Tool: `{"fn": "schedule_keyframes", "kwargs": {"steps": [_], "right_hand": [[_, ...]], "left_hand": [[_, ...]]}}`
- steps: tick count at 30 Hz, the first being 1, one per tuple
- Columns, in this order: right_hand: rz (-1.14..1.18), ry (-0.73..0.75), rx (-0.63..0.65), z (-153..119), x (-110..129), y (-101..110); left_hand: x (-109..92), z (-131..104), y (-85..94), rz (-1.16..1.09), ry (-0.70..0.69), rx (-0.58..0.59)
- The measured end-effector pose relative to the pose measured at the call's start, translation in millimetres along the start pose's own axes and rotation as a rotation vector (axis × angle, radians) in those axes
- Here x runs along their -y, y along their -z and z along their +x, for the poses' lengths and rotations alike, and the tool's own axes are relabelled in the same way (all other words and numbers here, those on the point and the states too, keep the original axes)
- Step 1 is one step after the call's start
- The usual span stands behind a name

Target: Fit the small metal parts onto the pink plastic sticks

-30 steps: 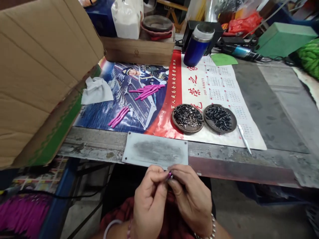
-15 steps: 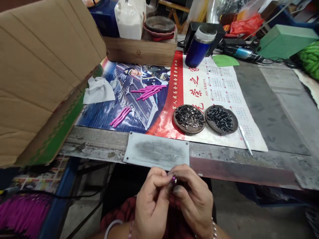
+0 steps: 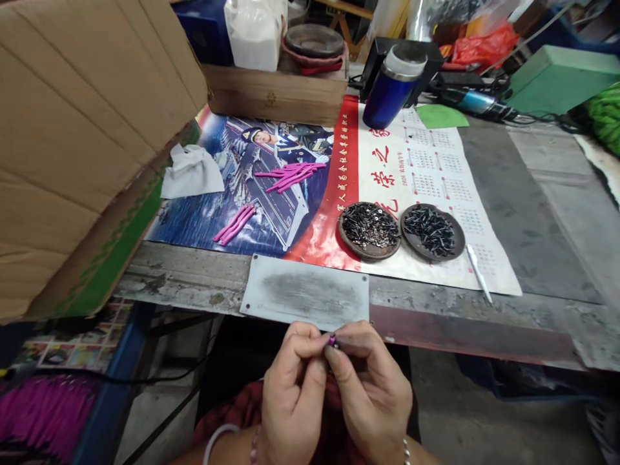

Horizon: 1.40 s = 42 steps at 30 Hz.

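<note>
Above the lap, just in front of the bench (image 3: 174,278), the left hand (image 3: 293,391) and right hand (image 3: 372,394) meet fingertip to fingertip at a small pink piece (image 3: 332,340). Each grip is pinched together on it, thumb against finger; the fingers hide most of the piece. Just beyond the hands, a grey plate (image 3: 305,294) with a dark smudge lies at the bench edge. Behind it, on a calendar poster (image 3: 438,174), are a fanned pile of pink sticks (image 3: 290,175), a smaller pink bundle (image 3: 235,225), a bowl of small metal parts (image 3: 370,258) and, close beside that, a bowl of dark pins (image 3: 455,244). A white pen-like tool (image 3: 478,272) lies right of the bowls.
</note>
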State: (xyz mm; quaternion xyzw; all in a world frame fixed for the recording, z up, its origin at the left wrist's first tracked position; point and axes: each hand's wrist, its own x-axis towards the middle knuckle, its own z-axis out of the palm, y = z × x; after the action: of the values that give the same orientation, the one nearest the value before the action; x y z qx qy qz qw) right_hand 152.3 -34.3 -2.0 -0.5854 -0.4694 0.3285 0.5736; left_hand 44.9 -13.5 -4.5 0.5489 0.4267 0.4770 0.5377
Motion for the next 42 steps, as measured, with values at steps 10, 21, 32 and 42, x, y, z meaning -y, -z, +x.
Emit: {"fn": "schedule_keyframes", "kwargs": {"steps": [10,21,32,42], "right_hand": [[0.024,0.073,-0.039,1,5,-8],[-0.271,0.336,-0.031,10,0,-5],[-0.374,0.350,0.020,23,-9,5],[-0.292,0.237,0.172,21,2,9]], "left_hand": [[-4,0,0.4,-0.055,0.009,0.019],[-7,1,-2.3,-0.032,-0.021,0.063],[-4,0,-4.6,-0.058,0.019,0.073],[-6,0,-3.1,-0.082,0.023,0.038]]}}
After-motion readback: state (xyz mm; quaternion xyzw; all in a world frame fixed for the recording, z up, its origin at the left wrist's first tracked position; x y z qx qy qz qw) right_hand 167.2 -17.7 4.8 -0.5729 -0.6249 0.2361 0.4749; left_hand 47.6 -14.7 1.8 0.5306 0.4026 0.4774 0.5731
